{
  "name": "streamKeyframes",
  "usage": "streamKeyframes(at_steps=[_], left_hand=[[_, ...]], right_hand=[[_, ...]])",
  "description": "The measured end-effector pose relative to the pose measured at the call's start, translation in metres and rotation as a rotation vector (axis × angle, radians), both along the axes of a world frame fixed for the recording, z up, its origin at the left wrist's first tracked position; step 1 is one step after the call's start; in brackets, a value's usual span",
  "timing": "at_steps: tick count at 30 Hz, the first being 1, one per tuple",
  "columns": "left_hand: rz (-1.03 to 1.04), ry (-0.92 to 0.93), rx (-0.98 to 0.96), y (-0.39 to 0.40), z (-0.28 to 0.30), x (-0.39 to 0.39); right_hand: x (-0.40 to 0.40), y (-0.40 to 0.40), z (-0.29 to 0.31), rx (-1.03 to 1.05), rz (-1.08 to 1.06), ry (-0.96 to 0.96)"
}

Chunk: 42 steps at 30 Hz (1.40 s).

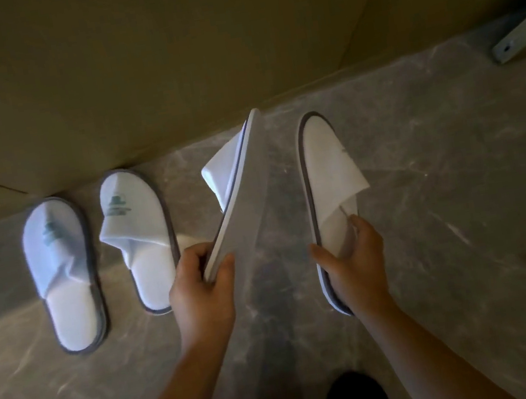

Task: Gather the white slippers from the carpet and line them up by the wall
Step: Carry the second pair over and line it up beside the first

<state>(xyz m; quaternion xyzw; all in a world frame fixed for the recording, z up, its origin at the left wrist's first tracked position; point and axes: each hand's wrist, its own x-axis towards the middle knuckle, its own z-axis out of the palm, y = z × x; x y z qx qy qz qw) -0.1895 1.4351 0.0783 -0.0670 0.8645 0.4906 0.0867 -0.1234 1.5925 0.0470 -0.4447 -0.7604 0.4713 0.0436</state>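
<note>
Two white slippers with grey trim lie on the floor, toes toward the wall [165,60]: the left slipper [63,273] and, beside it, a second slipper [142,237]. My left hand [201,287] grips the heel of a third slipper [239,185], which is tilted on its side so its grey sole faces right. My right hand [354,260] holds a fourth slipper [327,183] by its heel end, upper side showing, toe pointing at the wall. Both held slippers hover over the floor to the right of the lying pair.
The floor [460,204] is covered with a wrinkled translucent plastic sheet. A beige wall runs across the top. A pale metal bracket or furniture foot [517,40] sits at the upper right. A dark shoe tip [354,397] shows at the bottom.
</note>
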Motion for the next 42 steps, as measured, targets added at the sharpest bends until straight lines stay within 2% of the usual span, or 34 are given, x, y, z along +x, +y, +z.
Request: streamKeyframes(at_steps=[4,7,10,12,13,17,19,22,26,30,32,36,39,42], left_hand=[[-0.040,0.031,0.019,0.003,-0.078,-0.009],[-0.048,0.076,0.011,0.005,-0.115,-0.018],[-0.058,0.098,0.004,0.008,-0.124,-0.026],[-0.105,0.131,-0.047,0.008,-0.115,-0.029],[-0.131,0.158,-0.063,0.008,-0.109,-0.030],[-0.289,0.287,-0.038,0.008,-0.090,-0.026],[-0.380,0.344,-0.056,0.009,-0.092,-0.023],[-0.492,0.372,-0.085,0.004,-0.102,-0.019],[-0.640,0.276,-0.153,-0.011,-0.107,-0.015],[-0.567,0.274,-0.309,-0.039,-0.112,-0.026],[-0.483,0.153,-0.364,-0.059,-0.118,-0.035],[-0.486,-0.076,-0.552,-0.097,-0.140,-0.050],[-0.565,-0.132,-0.699,-0.112,-0.155,-0.051],[-0.598,-0.127,-0.737,-0.119,-0.165,-0.051]], right_hand=[[-0.018,0.006,-0.074,0.121,0.003,-0.014],[-0.033,0.017,-0.106,0.209,0.021,-0.021],[-0.047,0.027,-0.113,0.254,0.085,-0.177],[-0.054,0.023,-0.102,0.261,0.125,-0.199],[-0.057,0.017,-0.094,0.203,0.124,-0.138],[-0.078,-0.014,-0.061,-0.346,0.058,0.169],[-0.087,-0.022,-0.061,-0.375,0.056,0.217],[-0.092,-0.027,-0.066,-0.297,0.015,0.233],[-0.090,-0.022,-0.074,-0.208,0.059,0.174],[-0.097,-0.021,-0.087,-0.118,0.213,0.106],[-0.106,-0.032,-0.099,-0.150,0.272,0.069],[-0.129,-0.060,-0.125,-0.181,0.258,0.012],[-0.137,-0.070,-0.139,-0.120,0.237,-0.022],[-0.133,-0.069,-0.142,0.009,0.231,0.001]])
